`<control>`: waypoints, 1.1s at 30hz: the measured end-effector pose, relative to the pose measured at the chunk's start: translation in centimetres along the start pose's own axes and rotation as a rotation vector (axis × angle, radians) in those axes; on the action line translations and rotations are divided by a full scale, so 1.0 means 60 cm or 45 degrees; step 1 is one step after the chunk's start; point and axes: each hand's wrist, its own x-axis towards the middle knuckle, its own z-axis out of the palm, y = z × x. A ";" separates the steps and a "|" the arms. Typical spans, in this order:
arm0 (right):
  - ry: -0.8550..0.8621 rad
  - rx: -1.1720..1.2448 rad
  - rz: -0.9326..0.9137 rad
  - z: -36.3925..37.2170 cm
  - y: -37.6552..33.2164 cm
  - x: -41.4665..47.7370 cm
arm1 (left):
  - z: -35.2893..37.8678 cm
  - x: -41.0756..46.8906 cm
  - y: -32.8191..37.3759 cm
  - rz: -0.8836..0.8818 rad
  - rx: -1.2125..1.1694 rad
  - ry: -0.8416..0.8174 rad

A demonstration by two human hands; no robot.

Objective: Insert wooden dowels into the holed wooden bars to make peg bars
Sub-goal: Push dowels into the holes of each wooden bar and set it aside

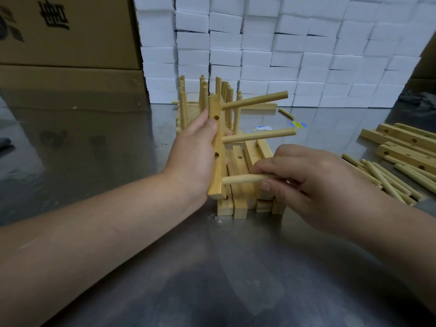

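nearest, the steel bench runs under both forearms. the right hand has its grip closed on a wooden dowel, thumb below and fingers over it, and the dowel's far tip meets the lowest hole of the holed wooden bar; how deep it sits is hard to tell, since the bar's edge hides the joint. the left hand holds that bar upright, its grip wrapped round the middle with the thumb on the front face. just above the right grip, a second dowel sticks out sideways from the bar, and a third dowel higher up does the same; two open holes show on the bar's front face. under the two grips lies a row of bare bars flat on the bench. right of the right grip sit loose dowels and, beyond them, more drilled bars. behind the held bar stands a cluster of finished peg bars, pegs upward. farthest back are stacked white boxes and cardboard cartons.
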 end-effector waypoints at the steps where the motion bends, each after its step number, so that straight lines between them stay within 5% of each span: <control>1: -0.001 0.003 0.002 -0.001 0.000 0.000 | 0.001 -0.001 0.001 0.005 -0.003 0.014; 12: 0.045 0.171 0.140 0.003 -0.015 -0.004 | 0.001 -0.008 0.008 0.147 0.026 -0.041; 23: 0.335 0.486 0.232 -0.004 -0.023 -0.008 | -0.006 0.010 0.009 -0.074 -0.133 -0.054; 29: 0.689 0.435 0.443 -0.010 0.006 -0.005 | -0.016 0.030 0.018 -0.512 -0.462 -0.343; 33: 0.655 0.654 0.700 -0.006 0.034 0.005 | -0.026 0.033 0.022 -0.675 -0.558 -0.667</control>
